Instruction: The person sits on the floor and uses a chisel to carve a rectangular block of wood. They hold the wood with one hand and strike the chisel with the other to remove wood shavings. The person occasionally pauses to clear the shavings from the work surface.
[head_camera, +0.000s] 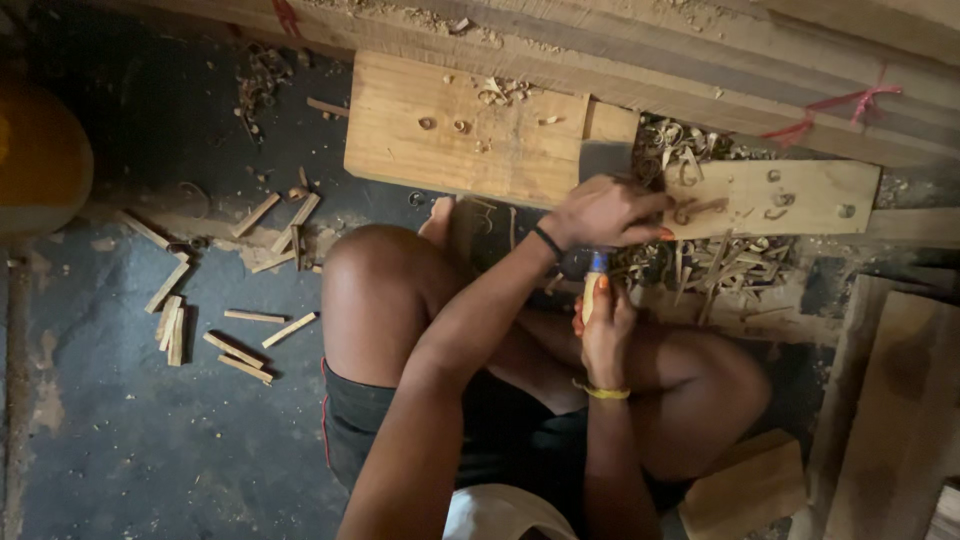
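My left hand (605, 213), with a black band at the wrist, lies fingers-down on the near edge of a narrow wooden plank (800, 195) that has small holes in it. It covers the front end of a hand tool. Just below, my right hand (603, 335), wearing a yellow wristband, is closed around that tool's pale wooden handle (592, 290), which has a blue collar. The tool's tip is hidden under my left hand. A wider pale board (450, 130) lies to the left of the plank. My bare knees are drawn up on either side.
Curled wood shavings (700, 265) pile below and behind the plank. Several short wood sticks (235, 335) are scattered on the dark floor at left. Long timber beams (700, 60) run along the back. More boards (900, 400) lean at right, and a wood block (745, 490) sits by my right thigh.
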